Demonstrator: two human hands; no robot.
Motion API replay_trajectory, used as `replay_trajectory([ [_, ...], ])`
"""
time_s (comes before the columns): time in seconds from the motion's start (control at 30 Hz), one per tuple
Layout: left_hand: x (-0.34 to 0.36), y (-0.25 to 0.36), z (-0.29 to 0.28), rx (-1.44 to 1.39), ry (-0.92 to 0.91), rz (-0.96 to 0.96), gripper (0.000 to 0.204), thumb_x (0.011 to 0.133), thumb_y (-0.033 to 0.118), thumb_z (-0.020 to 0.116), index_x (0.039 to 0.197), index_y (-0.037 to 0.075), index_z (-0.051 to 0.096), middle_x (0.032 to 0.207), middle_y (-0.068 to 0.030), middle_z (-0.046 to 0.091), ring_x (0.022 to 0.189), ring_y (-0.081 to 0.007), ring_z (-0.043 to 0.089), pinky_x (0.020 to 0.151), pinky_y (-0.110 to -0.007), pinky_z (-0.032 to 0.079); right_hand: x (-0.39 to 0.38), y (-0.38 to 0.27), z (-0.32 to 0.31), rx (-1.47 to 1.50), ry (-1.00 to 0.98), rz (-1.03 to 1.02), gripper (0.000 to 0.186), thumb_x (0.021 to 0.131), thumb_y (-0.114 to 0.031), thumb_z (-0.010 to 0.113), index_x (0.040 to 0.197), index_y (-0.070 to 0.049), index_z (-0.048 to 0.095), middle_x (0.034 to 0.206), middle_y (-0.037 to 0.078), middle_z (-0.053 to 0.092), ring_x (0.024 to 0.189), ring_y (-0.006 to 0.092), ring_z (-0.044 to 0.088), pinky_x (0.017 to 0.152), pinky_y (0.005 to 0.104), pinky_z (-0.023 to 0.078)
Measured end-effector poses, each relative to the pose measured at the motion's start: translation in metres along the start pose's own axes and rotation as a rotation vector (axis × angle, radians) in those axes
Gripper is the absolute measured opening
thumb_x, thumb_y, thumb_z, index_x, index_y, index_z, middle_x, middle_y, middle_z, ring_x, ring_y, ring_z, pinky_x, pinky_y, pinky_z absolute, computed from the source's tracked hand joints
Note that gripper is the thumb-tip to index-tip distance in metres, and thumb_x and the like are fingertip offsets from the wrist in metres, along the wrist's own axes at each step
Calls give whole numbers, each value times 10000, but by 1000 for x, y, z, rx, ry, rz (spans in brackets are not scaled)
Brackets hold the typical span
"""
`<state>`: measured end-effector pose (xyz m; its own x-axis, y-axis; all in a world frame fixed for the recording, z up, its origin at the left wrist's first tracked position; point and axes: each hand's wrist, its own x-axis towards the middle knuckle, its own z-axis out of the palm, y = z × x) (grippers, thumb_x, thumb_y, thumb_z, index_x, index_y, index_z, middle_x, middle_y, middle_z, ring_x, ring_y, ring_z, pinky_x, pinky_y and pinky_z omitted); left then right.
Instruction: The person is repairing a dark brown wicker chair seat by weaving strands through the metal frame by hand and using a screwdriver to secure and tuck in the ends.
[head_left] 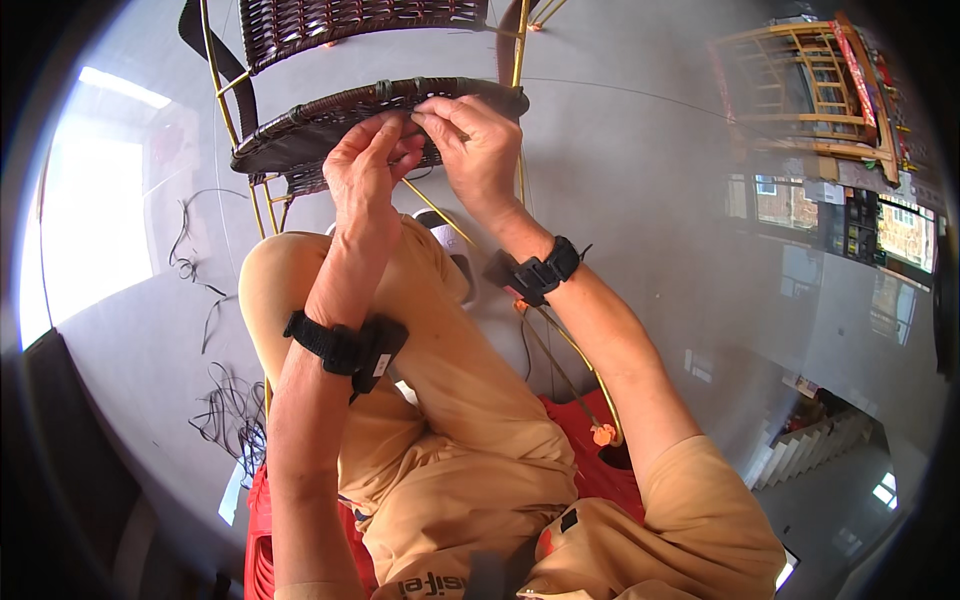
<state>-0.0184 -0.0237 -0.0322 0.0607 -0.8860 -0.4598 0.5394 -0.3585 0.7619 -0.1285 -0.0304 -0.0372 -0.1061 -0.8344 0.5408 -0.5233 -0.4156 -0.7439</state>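
Observation:
In front of me is a chair with a dark brown woven seat (310, 130) and a gold metal frame (519, 60). Both hands meet at the near, wrapped edge of that seat. My left hand (362, 170) is pinched, its thumb and fingertips against the underside by the rim. Just to its right, my right hand (478, 145) has thumb and index finger pressed together at the same edge. Whatever lies between the fingertips is too small or hidden to make out. Above the seat rises the woven backrest (365, 25).
Loose dark strips (232, 415) lie tangled on the grey floor at left. A thin dark strand (620, 90) stretches rightward from near the chair. Stacked wooden furniture frames (800, 90) stand at far right. I sit on a red plastic seat (600, 450), beside a gold tube with an orange cap (603, 434).

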Motion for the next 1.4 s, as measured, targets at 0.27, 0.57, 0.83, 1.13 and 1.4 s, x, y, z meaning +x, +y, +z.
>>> replay_trajectory([
  [0.27, 0, -6, 5, -135, -8, 15, 147, 774, 93, 633, 885, 6, 593, 789, -42, 601, 702, -101, 576, 612, -203, 495, -3, 1, 6, 65, 66, 30, 44, 707, 11, 619, 747, -2, 607, 671, 93, 588, 564, 213, 583, 509, 278, 457],
  [0.57, 3, -3, 15, -253, 7, -100, 160, 738, 86, 657, 844, 2, 572, 750, -35, 584, 637, -100, 565, 572, -202, 493, -8, -6, 12, 337, 151, 358, 16, 707, 39, 604, 720, 41, 594, 670, 85, 599, 558, 142, 592, 525, 239, 469],
  [0.83, 6, -8, 15, -344, 26, -103, 149, 757, 50, 603, 867, -27, 539, 780, -94, 590, 671, -156, 599, 588, -237, 515, 1, -16, 18, 189, 238, 362, 41, 642, 5, 615, 636, 28, 581, 596, 102, 591, 492, 169, 566, 492, 266, 443],
  [1.13, 6, -10, 13, -356, 56, -86, 174, 768, 39, 571, 916, -32, 516, 800, -91, 584, 679, -151, 598, 585, -235, 519, 3, -25, 22, 193, 251, 443, 50, 644, -1, 620, 629, 28, 582, 577, 107, 590, 495, 168, 566, 498, 270, 441],
  [1.4, 10, -11, 8, -334, 48, -156, 130, 771, 35, 545, 893, -10, 551, 787, -49, 584, 643, -104, 574, 522, -189, 482, 2, -19, 27, -73, 233, 286, 98, 622, -35, 637, 589, -20, 546, 595, 98, 554, 510, 258, 542, 480, 340, 416],
])
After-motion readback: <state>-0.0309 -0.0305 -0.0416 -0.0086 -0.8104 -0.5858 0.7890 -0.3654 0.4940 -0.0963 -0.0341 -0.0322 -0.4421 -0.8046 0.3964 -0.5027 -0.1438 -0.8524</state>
